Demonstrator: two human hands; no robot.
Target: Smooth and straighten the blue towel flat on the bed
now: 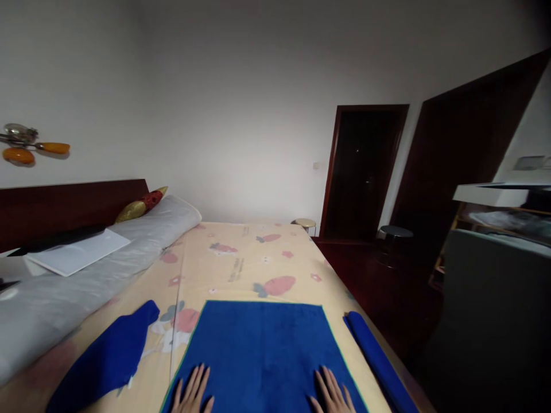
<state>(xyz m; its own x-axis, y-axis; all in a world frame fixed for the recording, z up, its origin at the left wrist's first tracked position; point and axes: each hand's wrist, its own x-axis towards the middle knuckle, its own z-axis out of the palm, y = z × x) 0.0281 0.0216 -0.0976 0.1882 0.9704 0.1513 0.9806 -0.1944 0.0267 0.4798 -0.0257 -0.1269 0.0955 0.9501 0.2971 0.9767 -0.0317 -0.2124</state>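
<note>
While both palms press flat, the left hand [192, 391] and right hand [331, 393] rest open-fingered on the spread blue towel [262, 344]. It lies on the carrot-print bedsheet [241, 258].

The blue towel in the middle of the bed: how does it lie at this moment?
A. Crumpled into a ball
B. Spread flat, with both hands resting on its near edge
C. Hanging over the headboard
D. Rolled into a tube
B: the blue towel lies spread flat on the bed sheet, with the left hand and the right hand laid palm-down on its near part.

left hand [192, 393] flat, right hand [331, 394] flat, fingers spread
</note>
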